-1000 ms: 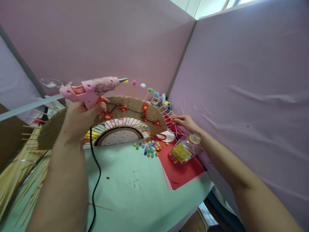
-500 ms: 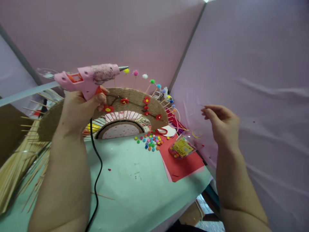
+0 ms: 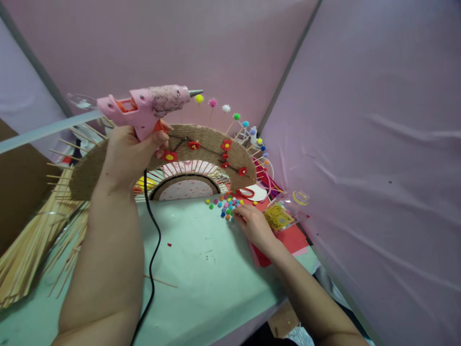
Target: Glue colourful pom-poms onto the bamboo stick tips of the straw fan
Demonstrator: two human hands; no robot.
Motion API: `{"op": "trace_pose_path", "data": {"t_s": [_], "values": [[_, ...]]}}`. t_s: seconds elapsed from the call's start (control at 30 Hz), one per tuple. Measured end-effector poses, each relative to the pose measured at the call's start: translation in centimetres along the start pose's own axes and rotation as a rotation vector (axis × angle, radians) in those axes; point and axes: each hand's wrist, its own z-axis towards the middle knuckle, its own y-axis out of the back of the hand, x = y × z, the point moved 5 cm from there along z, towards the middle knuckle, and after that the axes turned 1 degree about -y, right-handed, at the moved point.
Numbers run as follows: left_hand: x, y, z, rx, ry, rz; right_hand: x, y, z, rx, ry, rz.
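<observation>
Our left hand [image 3: 127, 156] clamped round pink plastic glue gun [image 3: 151, 106], raised. Our right hand [image 3: 252, 222] on pale green table [image 3: 194, 269], fingertips [image 3: 235, 210] pinched together touching pile of small coloured pompoms [image 3: 225, 204].

Glue stick [image 3: 43, 130] cut off left; jar [image 3: 284, 211] perhaps partly hidden.

Pink fabric partition walls [image 3: 360, 120] meet at a corner seam beyond a pale green bench [image 3: 201, 269], lit by soft daylight.
</observation>
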Motion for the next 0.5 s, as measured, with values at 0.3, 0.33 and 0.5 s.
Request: {"op": "trace_pose_path", "data": {"t_s": [0.3,0.33,0.5], "values": [[-0.2,0.0,0.1,0.039,-0.032,-0.008,1.7,-3.2,2.3,0.137,0.046,-0.223],[-0.2,0.0,0.0,0.039,-0.031,-0.009,1.7,-3.3,2.4,0.124,0.041,-0.187],[-0.1,-0.1,-0.1,0.029,-0.029,-0.003,2.2,-1.1,2.5,-0.057,-0.002,0.423]]}}
